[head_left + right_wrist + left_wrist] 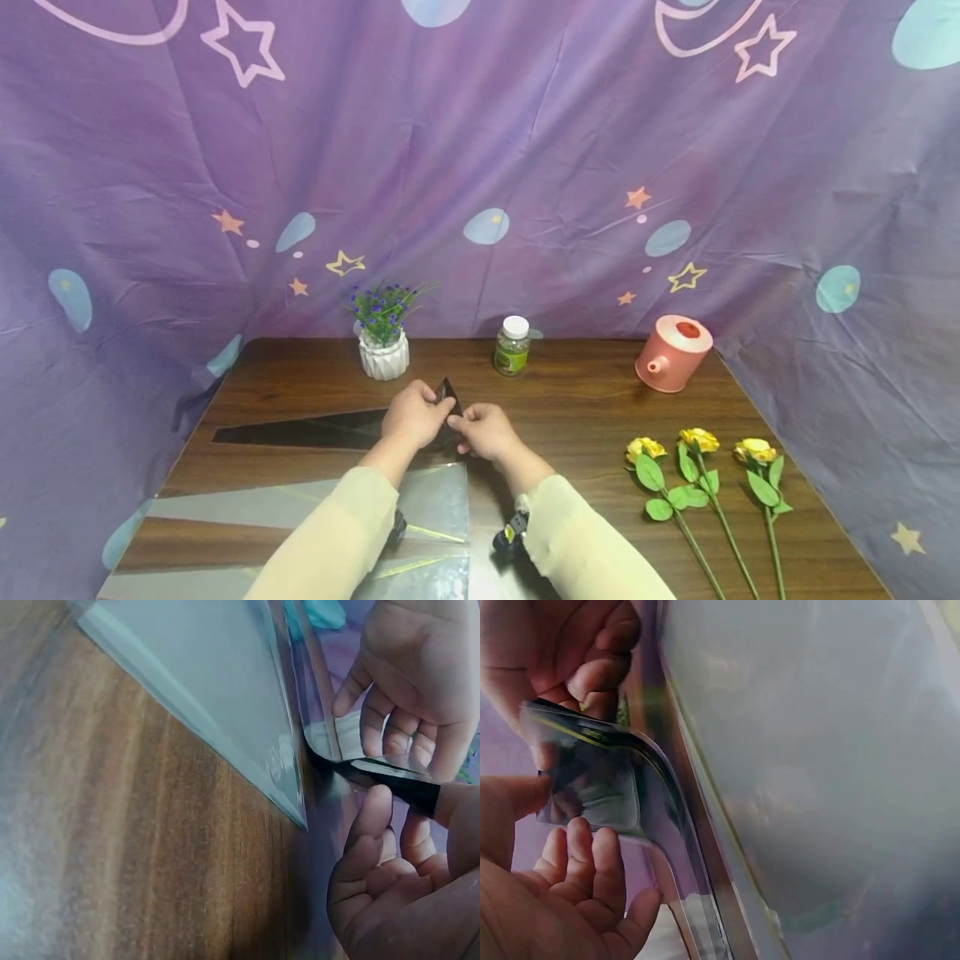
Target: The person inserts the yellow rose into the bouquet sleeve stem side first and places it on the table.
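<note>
A tapered black-and-clear plastic sleeve [322, 429] lies across the table, its narrow end to the left and its wide end raised between both hands. My left hand [412, 414] pinches the raised end with thumb and fingers. Opposite it, my right hand [487, 432] pinches the same end close by. The left wrist view shows the lifted film [604, 787] folded up between the two hands. In the right wrist view its dark edge [405, 789] curves up from the table into the fingers.
Two tapered clear sleeves [442, 492] lie nearer me, partly under the left forearm. Several yellow roses [699, 442] with long stems lie at the right. Along the back stand a potted plant [385, 354], a white-capped jar [512, 348] and a pink watering can [667, 362].
</note>
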The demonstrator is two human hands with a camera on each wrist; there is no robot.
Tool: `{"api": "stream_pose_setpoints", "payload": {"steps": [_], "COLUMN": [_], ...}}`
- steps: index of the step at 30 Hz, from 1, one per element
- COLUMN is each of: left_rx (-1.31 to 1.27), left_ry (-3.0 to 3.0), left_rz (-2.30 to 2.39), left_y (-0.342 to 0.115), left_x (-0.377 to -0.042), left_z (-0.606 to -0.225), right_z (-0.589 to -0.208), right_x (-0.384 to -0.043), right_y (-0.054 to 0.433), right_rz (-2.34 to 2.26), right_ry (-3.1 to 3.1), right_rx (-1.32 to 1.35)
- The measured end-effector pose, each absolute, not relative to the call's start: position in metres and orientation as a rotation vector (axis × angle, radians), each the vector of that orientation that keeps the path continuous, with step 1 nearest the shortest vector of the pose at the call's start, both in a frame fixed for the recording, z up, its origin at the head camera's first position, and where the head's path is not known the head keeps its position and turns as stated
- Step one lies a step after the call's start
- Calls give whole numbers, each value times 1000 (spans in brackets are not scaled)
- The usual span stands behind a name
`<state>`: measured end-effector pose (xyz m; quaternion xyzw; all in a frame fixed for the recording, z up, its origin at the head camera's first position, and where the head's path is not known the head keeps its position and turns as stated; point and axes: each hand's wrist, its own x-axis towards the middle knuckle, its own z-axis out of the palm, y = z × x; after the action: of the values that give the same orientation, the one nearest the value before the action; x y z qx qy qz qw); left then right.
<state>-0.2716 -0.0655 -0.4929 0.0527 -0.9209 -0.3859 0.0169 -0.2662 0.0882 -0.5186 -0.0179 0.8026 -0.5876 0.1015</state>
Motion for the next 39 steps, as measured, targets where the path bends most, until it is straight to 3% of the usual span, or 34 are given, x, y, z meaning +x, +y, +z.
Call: {"api": "stream_pose_setpoints", "payload": {"steps": [19,27,32,39], "left_rx": [233,269,286,252], "left_ry": [-2928,-2923,-2901,-2876], "left_rz": [-1002,-1159,-1170,-1182], "left_y": [-69,-68,-68,-69], "left_x": [-270,-269,-270,-272], "left_z": [-485,-483,-486,-488], "right_z": [-519,-508,-481,-449], "right_x": [-265,-259,-247,-218], "right_y": [95,113,151,245], "right_rz": [-1642,-1676,-1584,-1259], "right_ry": [2518,2607,2827,3136], "right_rx": [84,-127,-176,-136]}}
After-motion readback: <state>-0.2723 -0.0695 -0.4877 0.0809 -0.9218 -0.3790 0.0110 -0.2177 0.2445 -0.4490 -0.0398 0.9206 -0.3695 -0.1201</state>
